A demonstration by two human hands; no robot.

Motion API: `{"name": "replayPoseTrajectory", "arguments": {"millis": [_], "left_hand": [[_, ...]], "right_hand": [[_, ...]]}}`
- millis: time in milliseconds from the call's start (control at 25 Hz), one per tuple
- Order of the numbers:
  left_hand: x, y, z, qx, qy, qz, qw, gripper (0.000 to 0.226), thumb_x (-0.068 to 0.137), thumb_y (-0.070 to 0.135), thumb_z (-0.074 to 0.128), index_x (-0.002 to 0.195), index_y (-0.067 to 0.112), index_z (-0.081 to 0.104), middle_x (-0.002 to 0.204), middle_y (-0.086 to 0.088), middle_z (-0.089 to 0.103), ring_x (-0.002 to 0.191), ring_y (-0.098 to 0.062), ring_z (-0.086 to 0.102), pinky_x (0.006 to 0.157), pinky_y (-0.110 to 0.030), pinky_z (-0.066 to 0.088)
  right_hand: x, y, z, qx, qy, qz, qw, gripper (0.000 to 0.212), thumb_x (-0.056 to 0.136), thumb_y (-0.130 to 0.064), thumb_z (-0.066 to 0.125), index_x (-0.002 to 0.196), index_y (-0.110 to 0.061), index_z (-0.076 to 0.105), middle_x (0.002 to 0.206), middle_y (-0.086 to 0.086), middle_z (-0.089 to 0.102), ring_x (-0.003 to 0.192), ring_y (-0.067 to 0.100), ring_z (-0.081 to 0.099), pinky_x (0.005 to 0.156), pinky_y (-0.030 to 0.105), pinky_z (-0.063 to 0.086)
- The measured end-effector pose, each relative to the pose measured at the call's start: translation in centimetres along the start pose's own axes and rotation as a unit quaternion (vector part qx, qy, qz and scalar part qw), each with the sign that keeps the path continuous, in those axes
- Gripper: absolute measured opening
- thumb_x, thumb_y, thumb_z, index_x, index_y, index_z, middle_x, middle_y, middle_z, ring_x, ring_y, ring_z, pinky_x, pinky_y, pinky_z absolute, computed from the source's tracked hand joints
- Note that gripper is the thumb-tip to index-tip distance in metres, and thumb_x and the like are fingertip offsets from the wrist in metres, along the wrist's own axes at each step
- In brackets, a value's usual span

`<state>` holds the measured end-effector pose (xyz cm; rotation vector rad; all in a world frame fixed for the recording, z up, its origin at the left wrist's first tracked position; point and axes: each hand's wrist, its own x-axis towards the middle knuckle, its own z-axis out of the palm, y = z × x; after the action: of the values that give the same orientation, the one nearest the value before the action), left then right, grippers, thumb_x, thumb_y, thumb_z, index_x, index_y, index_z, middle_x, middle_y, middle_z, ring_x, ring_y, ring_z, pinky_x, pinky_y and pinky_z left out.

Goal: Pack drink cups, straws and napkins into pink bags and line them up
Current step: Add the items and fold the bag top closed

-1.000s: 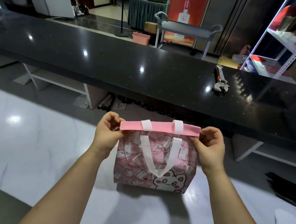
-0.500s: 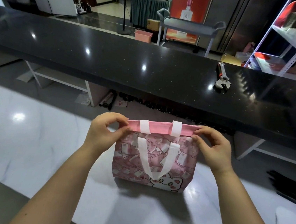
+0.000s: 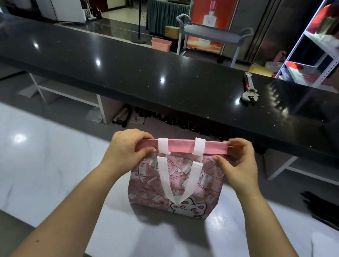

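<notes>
1. The pink bag (image 3: 175,183) was seen standing upright on the white counter (image 3: 36,156), its printed face turned toward the camera and a white handle (image 3: 176,181) hanging down that face in a loop
2. Its mouth was held shut along a plain pink top band (image 3: 181,147), whose long axis ran left to right; what lay inside could not be seen
3. The left end of the band was pinched by the left hand (image 3: 130,147), fingers curled over the top, and the right end was pinched likewise by the right hand (image 3: 239,160)
4. The bag's body was thus placed between and below the two grips, its base appearing to rest on the counter; neither hand was set nearer than the other, each being at its own end
5. The coming move was judged to turn on that left-to-right axis: the band would need to be kept level if the bag was to be set into a row
6. Beyond, a black countertop (image 3: 148,80) was seen with a wrench (image 3: 249,92) lying on it; a dark bundle (image 3: 327,210), perhaps straws, was made out well apart at the right
</notes>
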<state>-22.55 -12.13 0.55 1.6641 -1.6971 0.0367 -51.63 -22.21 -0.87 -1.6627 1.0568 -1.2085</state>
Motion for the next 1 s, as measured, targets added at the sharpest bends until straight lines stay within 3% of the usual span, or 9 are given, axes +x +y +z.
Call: {"name": "replayPoseTrajectory", "arguments": {"millis": [80, 200, 320, 400, 600, 720, 840, 920, 1000], "left_hand": [[-0.4, -0.1, 0.0, -0.022, -0.005, 0.013, 1.000, 0.035, 0.077, 0.027, 0.080, 0.109, 0.019, 0.069, 0.101, 0.007, 0.069, 0.092, -0.016, 0.062, 0.082, -0.047, 0.050], [-0.9, -0.2, 0.1, -0.039, 0.001, 0.044, 0.998, 0.040, 0.076, 0.022, 0.080, 0.114, 0.018, 0.069, 0.107, 0.007, 0.068, 0.098, -0.010, 0.060, 0.085, -0.038, 0.051], [-1.1, -0.2, 0.1, -0.101, 0.044, 0.026, 0.994, 0.025, 0.081, 0.013, 0.076, 0.104, 0.023, 0.074, 0.100, 0.017, 0.069, 0.094, 0.000, 0.061, 0.083, -0.023, 0.052], [-0.8, 0.3, 0.0, -0.166, 0.053, -0.044, 0.984, 0.020, 0.083, 0.015, 0.073, 0.093, 0.033, 0.073, 0.091, 0.024, 0.069, 0.090, 0.000, 0.064, 0.079, -0.016, 0.052], [1.6, 1.5, -0.1, -0.350, 0.079, -0.260, 0.897, 0.018, 0.077, 0.028, 0.078, 0.093, 0.032, 0.069, 0.089, 0.012, 0.074, 0.085, -0.006, 0.070, 0.074, -0.027, 0.059], [0.6, 0.7, -1.1, -0.390, 0.050, -0.257, 0.883, 0.047, 0.064, 0.047, 0.081, 0.106, 0.035, 0.062, 0.106, 0.011, 0.070, 0.100, -0.004, 0.065, 0.082, -0.025, 0.057], [-2.8, -0.8, -1.8, -0.446, 0.045, -0.240, 0.861, 0.081, 0.047, 0.066, 0.083, 0.115, 0.030, 0.056, 0.114, 0.003, 0.065, 0.105, -0.007, 0.062, 0.082, -0.024, 0.055], [-5.0, -1.5, -1.4, -0.478, 0.016, -0.235, 0.846, 0.081, 0.043, 0.060, 0.088, 0.111, 0.025, 0.061, 0.107, 0.000, 0.067, 0.099, -0.011, 0.064, 0.075, -0.024, 0.056], [-6.1, -1.4, -0.6, -0.482, -0.020, -0.242, 0.842, 0.062, 0.051, 0.044, 0.092, 0.106, 0.030, 0.069, 0.104, 0.001, 0.071, 0.097, -0.014, 0.067, 0.071, -0.024, 0.056]], "right_hand": [[-1.0, 0.9, -0.5, 0.028, 0.032, 0.022, 0.999, 0.036, 0.065, -0.017, 0.085, 0.088, -0.029, 0.060, 0.089, -0.010, 0.066, 0.085, 0.006, 0.065, 0.074, 0.020, 0.055], [-2.2, 1.8, -0.9, 0.074, -0.017, 0.079, 0.994, 0.012, 0.067, -0.015, 0.080, 0.072, -0.020, 0.070, 0.073, -0.002, 0.071, 0.072, 0.012, 0.067, 0.063, 0.024, 0.056], [-2.5, 2.3, -1.9, 0.144, -0.077, 0.136, 0.977, 0.013, 0.071, -0.008, 0.073, 0.080, -0.017, 0.075, 0.082, 0.004, 0.075, 0.079, 0.017, 0.070, 0.066, 0.024, 0.056], [-2.5, 2.3, -2.2, 0.164, -0.089, 0.147, 0.972, 0.013, 0.072, -0.012, 0.071, 0.085, -0.014, 0.076, 0.088, 0.007, 0.075, 0.084, 0.019, 0.070, 0.070, 0.025, 0.057], [-2.4, 1.6, -1.2, 0.139, -0.049, 0.081, 0.986, 0.009, 0.072, -0.012, 0.076, 0.080, -0.011, 0.074, 0.113, -0.008, 0.064, 0.096, 0.007, 0.065, 0.070, 0.021, 0.055], [-1.9, 1.4, -1.2, 0.139, -0.068, 0.079, 0.985, 0.013, 0.077, -0.003, 0.073, 0.075, -0.017, 0.073, 0.132, -0.022, 0.053, 0.112, -0.008, 0.055, 0.073, 0.011, 0.052], [-1.4, 0.9, -1.4, 0.146, -0.108, 0.072, 0.981, 0.025, 0.078, 0.002, 0.071, 0.069, -0.021, 0.071, 0.139, -0.021, 0.050, 0.119, -0.005, 0.053, 0.077, 0.013, 0.052], [-1.2, 0.8, -1.4, 0.140, -0.108, 0.061, 0.982, 0.022, 0.077, 0.004, 0.071, 0.070, -0.017, 0.070, 0.135, -0.016, 0.055, 0.117, 0.001, 0.057, 0.079, 0.017, 0.053], [-1.2, 0.9, -1.3, 0.137, -0.096, 0.054, 0.985, 0.011, 0.077, 0.002, 0.071, 0.076, -0.009, 0.068, 0.123, -0.007, 0.064, 0.109, 0.011, 0.063, 0.077, 0.021, 0.054]]}}
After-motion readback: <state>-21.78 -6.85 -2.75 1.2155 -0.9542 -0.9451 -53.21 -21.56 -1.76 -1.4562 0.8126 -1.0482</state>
